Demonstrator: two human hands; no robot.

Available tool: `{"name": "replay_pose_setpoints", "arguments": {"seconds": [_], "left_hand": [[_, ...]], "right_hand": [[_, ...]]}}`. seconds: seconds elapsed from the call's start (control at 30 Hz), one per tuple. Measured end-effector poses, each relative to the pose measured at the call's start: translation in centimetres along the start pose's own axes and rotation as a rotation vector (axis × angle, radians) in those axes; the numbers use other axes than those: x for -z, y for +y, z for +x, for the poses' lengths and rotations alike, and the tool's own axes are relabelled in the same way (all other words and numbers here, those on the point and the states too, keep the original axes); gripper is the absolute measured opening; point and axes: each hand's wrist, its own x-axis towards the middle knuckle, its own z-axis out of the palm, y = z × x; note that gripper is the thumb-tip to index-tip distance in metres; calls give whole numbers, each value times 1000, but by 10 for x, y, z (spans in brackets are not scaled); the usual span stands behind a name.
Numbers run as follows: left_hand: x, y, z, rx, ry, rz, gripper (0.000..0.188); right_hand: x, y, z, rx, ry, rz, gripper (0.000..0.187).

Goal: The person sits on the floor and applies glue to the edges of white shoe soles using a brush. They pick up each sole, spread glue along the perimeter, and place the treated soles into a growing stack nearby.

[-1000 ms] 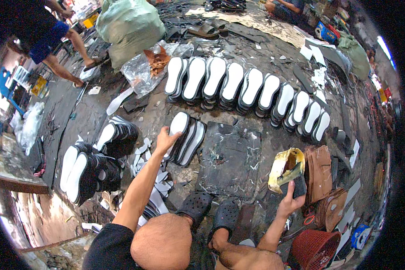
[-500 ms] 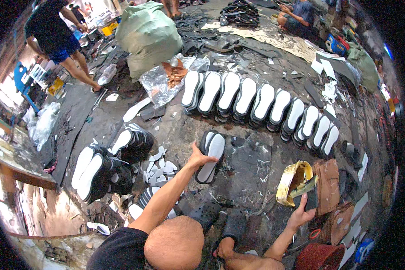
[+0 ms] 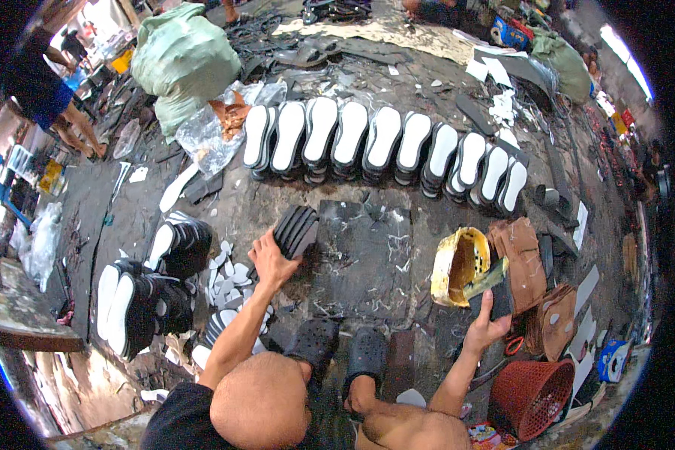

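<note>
"Okay, where is the bundle of dark soles (image 3: 296, 232) held?"

"In the left hand (image 3: 274, 262), gripped at its near end; long edges seem slanted away and rightward. A dark mat (image 3: 364, 262) is laid just right of it."

"Right hand (image 3: 490, 322)?"

"Farther off; a dark flat tool (image 3: 496, 297) is gripped, its smeared end held by the yellow tub (image 3: 445, 274)."

"Obstacles?"

"Beyond, the way is closed off by a row of white-topped sole stacks (image 3: 382, 139); white scraps (image 3: 221, 286) are scattered left of the left hand."
</note>
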Motion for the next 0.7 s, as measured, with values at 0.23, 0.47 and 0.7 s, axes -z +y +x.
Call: {"name": "replay_pose_setpoints", "arguments": {"seconds": [0.23,0.47,0.7], "left_hand": [[-16,65,-33,-189,-196,-998,95],[-50,127,-50,-577,-137,-768,100],[-46,148,-66,-542,-421,109,114]], "right_hand": [[14,5,7,55,-68,-253,27],[3,-16,10,31,-49,-94,29],[10,-5,15,70,-7,-180,28]]}}
